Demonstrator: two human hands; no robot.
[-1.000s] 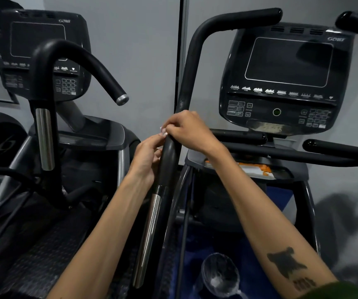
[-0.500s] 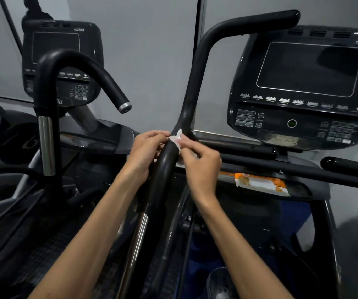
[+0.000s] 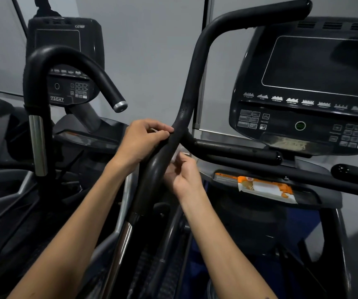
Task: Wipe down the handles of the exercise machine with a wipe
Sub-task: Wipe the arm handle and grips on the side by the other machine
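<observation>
At the far left a neighbouring machine's curved handle (image 3: 44, 83) is arching over in front of its own console (image 3: 66, 61), well apart from the work. Moving right, the person's left hand (image 3: 140, 141) is curling its fingers against the left flank of the black handle (image 3: 186, 93) just below its bend; whether a corner of the wipe is pinched there cannot be told. The handle's long axis is rising from lower left, past the hands, then climbing steeply and bending right toward the top of the frame. Just right of it, the right hand (image 3: 183, 173) is pinching the white wipe (image 3: 177, 155) against the handle's right flank, fingers bent around the cloth, slightly lower than the left hand. Judging from this, the wipe is lying across the bar between the two hands, and the coming stroke would need to travel along the bar, upward toward the unwiped bend or down toward the chrome section (image 3: 117, 255); the right hand is nearer the cloth. Further right, a pack of wipes (image 3: 264, 188) is resting on the console tray (image 3: 313, 201) beneath the dark console screen (image 3: 320, 65), with plain grey wall behind.
</observation>
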